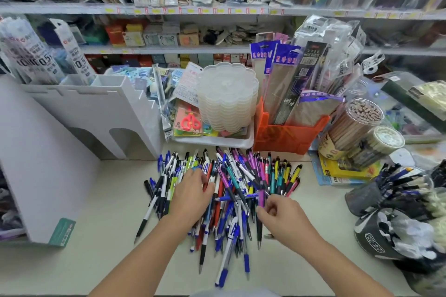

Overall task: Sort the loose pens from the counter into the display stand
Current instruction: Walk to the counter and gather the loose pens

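Left hand spread flat on the pens heaped on the worktop right of the stand, likely steadying them; right hand pinching a purple pen, apparently singling it out.

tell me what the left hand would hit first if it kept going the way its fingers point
Probably more of the pen pile, which the left hand already rests on; beyond that, the white tray. Depth is uncertain.

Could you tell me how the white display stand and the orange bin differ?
The white display stand sits left of the pen pile; the orange bin sits behind it to the right. The stand has stepped tiers and arched cut-outs; the bin is a plain box. Both hold packaged stationery.
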